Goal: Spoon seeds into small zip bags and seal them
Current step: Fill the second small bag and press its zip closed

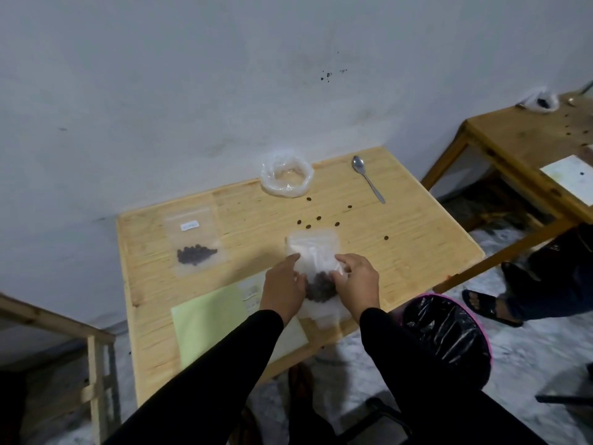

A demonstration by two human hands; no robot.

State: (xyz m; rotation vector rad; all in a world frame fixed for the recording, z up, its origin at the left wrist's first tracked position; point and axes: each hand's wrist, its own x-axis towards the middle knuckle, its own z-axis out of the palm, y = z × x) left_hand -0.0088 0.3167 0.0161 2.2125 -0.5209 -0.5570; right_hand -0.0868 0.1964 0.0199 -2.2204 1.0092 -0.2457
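A small clear zip bag (313, 252) with dark seeds at its bottom lies on the wooden table (417, 252) near its front edge. My left hand (282, 285) holds the bag's left side, and my right hand (357, 281) pinches its right side with curled fingers. Another zip bag (195, 242), labelled and holding dark seeds, lies flat to the left. A metal spoon (367, 178) rests at the back right. A rolled-down clear plastic bag (286, 173) stands at the back. Several loose seeds (318, 218) are scattered between it and my hands.
A light green sheet (208, 319) lies at the table's front left, with small white labels (252, 295) beside it. A pink bin with a black liner (446, 329) stands right of the table. A second wooden table (519, 139) and a person's sandalled foot (484, 305) are at right.
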